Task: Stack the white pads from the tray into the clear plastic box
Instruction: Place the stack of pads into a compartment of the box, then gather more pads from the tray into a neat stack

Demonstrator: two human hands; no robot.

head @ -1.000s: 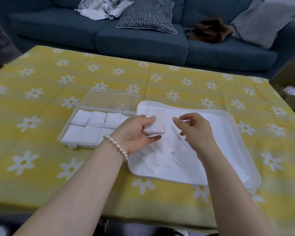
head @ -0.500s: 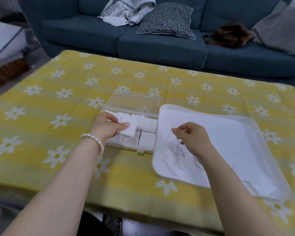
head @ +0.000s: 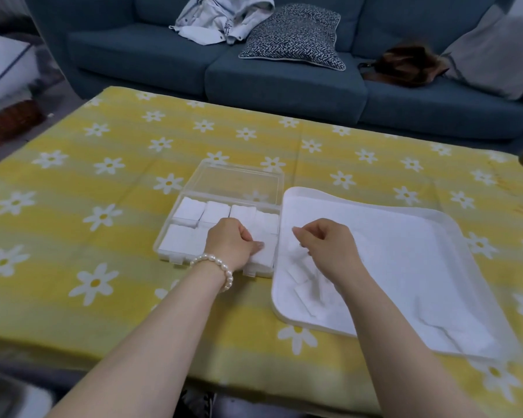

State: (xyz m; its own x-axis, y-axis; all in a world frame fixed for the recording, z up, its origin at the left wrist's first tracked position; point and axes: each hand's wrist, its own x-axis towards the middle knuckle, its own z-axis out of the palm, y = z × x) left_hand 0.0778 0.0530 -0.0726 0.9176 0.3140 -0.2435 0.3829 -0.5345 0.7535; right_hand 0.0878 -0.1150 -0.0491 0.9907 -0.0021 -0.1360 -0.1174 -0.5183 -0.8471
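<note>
The clear plastic box (head: 167,238) lies open on the yellow tablecloth, its lid (head: 234,180) folded back, and white pads (head: 189,210) fill its compartments. My left hand (head: 229,243) is inside the box at the near right, fingers curled and thumb on a white pad (head: 265,255) that lies in that corner. To the right is the white tray (head: 462,236) with a few loose pads (head: 309,292) at its near left and more (head: 465,337) at its near right corner. My right hand (head: 328,247) hovers over the tray's left part, fingers loosely curled, holding nothing.
The table, covered by a yellow daisy cloth (head: 103,182), ends close to me. Behind it is a blue sofa (head: 284,82) with a patterned cushion (head: 293,34), crumpled clothes (head: 224,19) and a brown bag (head: 405,66). A woven basket (head: 9,122) stands on the floor at the left.
My left hand carried a pad from the tray over to the box and lowered it into the near right corner. My right hand stayed above the tray. The view shifted left.
</note>
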